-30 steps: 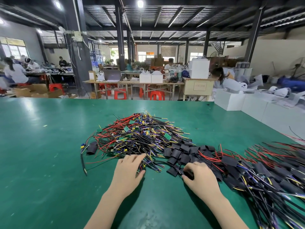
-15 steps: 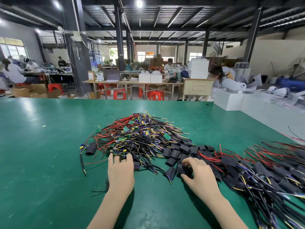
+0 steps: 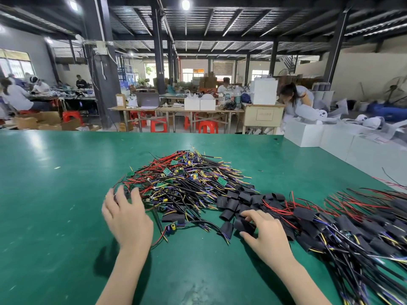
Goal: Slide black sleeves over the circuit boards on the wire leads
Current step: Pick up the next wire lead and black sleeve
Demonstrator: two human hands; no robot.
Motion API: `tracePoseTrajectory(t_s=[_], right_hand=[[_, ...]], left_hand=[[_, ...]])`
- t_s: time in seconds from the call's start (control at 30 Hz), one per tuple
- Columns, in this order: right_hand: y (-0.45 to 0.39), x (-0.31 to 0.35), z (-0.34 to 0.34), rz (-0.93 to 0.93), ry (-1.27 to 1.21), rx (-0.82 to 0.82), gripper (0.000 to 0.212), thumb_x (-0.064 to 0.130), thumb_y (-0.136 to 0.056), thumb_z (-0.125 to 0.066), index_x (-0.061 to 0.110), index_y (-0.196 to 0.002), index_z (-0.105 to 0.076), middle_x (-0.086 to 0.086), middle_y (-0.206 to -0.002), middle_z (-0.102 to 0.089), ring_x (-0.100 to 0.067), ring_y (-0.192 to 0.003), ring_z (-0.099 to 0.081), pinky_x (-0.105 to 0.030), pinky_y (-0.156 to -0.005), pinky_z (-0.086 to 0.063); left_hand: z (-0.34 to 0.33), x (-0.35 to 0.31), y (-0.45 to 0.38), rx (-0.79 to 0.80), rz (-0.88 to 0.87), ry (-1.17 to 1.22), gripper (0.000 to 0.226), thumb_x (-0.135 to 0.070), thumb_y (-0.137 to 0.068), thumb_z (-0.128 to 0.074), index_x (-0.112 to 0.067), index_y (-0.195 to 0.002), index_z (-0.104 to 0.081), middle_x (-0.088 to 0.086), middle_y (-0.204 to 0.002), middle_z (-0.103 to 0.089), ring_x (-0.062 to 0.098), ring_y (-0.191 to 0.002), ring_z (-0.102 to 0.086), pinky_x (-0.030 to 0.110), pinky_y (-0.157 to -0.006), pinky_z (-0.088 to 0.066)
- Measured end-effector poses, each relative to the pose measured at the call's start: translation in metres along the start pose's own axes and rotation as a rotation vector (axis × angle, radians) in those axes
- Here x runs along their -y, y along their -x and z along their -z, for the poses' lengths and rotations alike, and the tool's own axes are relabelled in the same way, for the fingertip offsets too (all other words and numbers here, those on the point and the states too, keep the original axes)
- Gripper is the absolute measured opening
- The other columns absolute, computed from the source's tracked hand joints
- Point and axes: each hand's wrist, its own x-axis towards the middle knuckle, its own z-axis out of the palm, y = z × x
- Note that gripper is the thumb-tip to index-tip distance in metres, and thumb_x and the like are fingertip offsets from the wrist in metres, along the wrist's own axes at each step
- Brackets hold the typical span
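Table: uniform deep green, pale scuff flecks. Wire pile beyond the left hand: red, black, yellow and purple leads mixed, with small green circuit boards. Loose sleeves just beyond the right hand: plain matte black. Sleeved bundle to the right of that hand: black, with red, yellow and blue leads. Stools far beyond both hands: red.

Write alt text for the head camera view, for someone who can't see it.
Two bare hands work at a green table: the right hand pinches a black sleeve, and the left hand reaches into a pile of wire leads with circuit boards. Loose sleeves lie between that pile and sleeved leads at right.
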Motion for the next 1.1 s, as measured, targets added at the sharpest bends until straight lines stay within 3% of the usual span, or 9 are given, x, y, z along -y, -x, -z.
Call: tracePoseTrajectory(t_s=[0.1, 0.27, 0.47, 0.57, 0.67, 0.77, 0.93, 1.03, 1.1], right_hand=[[0.001, 0.000, 0.000, 0.007, -0.006, 0.009, 0.043, 0.038, -0.082, -0.067, 0.033, -0.122, -0.053, 0.013, -0.109, -0.059, -0.013, -0.106, -0.053, -0.029, -0.087, -0.038], [0.000, 0.000, 0.000, 0.002, -0.030, -0.003, 0.042, 0.034, -0.081, -0.068, 0.033, -0.121, -0.055, 0.014, -0.109, -0.060, -0.013, -0.107, -0.055, -0.028, -0.087, -0.037], [0.001, 0.000, 0.001, 0.000, -0.039, -0.035, 0.039, 0.033, -0.080, -0.071, 0.032, -0.117, -0.058, 0.015, -0.109, -0.061, -0.011, -0.107, -0.056, -0.028, -0.083, -0.035], [0.001, 0.001, 0.002, 0.005, -0.047, -0.035, 0.039, 0.033, -0.080, -0.071, 0.032, -0.117, -0.059, 0.014, -0.107, -0.061, -0.012, -0.106, -0.057, -0.028, -0.082, -0.036], [0.001, 0.002, 0.003, 0.001, -0.069, -0.051, 0.038, 0.031, -0.079, -0.073, 0.030, -0.115, -0.060, 0.013, -0.105, -0.062, -0.013, -0.104, -0.057, -0.029, -0.082, -0.037], [0.002, 0.002, 0.005, -0.013, -0.117, -0.082, 0.039, 0.027, -0.078, -0.074, 0.030, -0.115, -0.061, 0.015, -0.107, -0.062, -0.012, -0.104, -0.058, -0.029, -0.084, -0.037], [0.002, 0.003, 0.006, -0.018, -0.173, -0.133, 0.041, 0.023, -0.076, -0.077, 0.027, -0.114, -0.062, 0.013, -0.106, -0.064, -0.015, -0.101, -0.060, -0.034, -0.088, -0.042], [0.002, 0.004, 0.007, -0.019, -0.185, -0.137, 0.041, 0.023, -0.076, -0.077, 0.026, -0.114, -0.062, 0.012, -0.107, -0.064, -0.015, -0.103, -0.059, -0.037, -0.091, -0.044], [0.002, 0.004, 0.007, -0.015, -0.195, -0.137, 0.041, 0.022, -0.076, -0.077, 0.026, -0.114, -0.062, 0.012, -0.106, -0.064, -0.015, -0.103, -0.059, -0.038, -0.091, -0.045]], left_hand=[[-0.004, -0.010, 0.003, 0.021, -0.201, 0.171, 0.050, 0.014, -0.065, -0.069, 0.002, -0.113, -0.066, 0.023, -0.123, -0.057, 0.043, -0.117, -0.047, 0.050, -0.096, -0.043], [-0.032, -0.024, 0.027, 0.423, -0.397, 0.105, 0.032, -0.026, -0.092, -0.057, -0.016, -0.122, -0.057, -0.001, -0.124, -0.052, 0.021, -0.120, -0.042, 0.030, -0.092, -0.044], [-0.037, -0.017, 0.026, 0.453, -0.293, 0.182, 0.014, -0.023, -0.091, -0.060, -0.025, -0.104, -0.065, -0.006, -0.104, -0.057, 0.018, -0.105, -0.053, 0.028, -0.076, -0.044], [-0.034, -0.016, 0.024, 0.438, -0.246, 0.250, 0.009, -0.020, -0.088, -0.066, -0.021, -0.097, -0.067, -0.005, -0.097, -0.062, 0.020, -0.099, -0.057, 0.031, -0.077, -0.045], [-0.030, -0.019, 0.023, 0.402, -0.194, 0.435, 0.008, -0.013, -0.083, -0.071, -0.017, -0.089, -0.068, -0.006, -0.093, -0.067, 0.017, -0.090, -0.060, 0.031, -0.080, -0.047], [-0.023, -0.027, 0.023, 0.383, -0.103, 0.668, 0.013, -0.006, -0.087, -0.066, -0.017, -0.080, -0.063, -0.008, -0.083, -0.064, 0.010, -0.076, -0.056, 0.021, -0.070, -0.042], [-0.020, -0.030, 0.023, 0.614, 0.023, 0.768, 0.014, -0.011, -0.093, -0.061, -0.019, -0.082, -0.057, -0.003, -0.072, -0.058, 0.006, -0.053, -0.050, 0.024, -0.058, -0.041], [-0.020, -0.028, 0.025, 0.691, -0.043, 0.694, 0.008, -0.022, -0.085, -0.073, -0.018, -0.083, -0.067, -0.006, -0.084, -0.066, 0.009, -0.071, -0.056, 0.020, -0.062, -0.042], [-0.019, -0.026, 0.024, 0.737, -0.133, 0.623, 0.007, -0.025, -0.084, -0.074, -0.021, -0.079, -0.073, -0.010, -0.079, -0.069, 0.000, -0.068, -0.058, 0.014, -0.061, -0.041]])
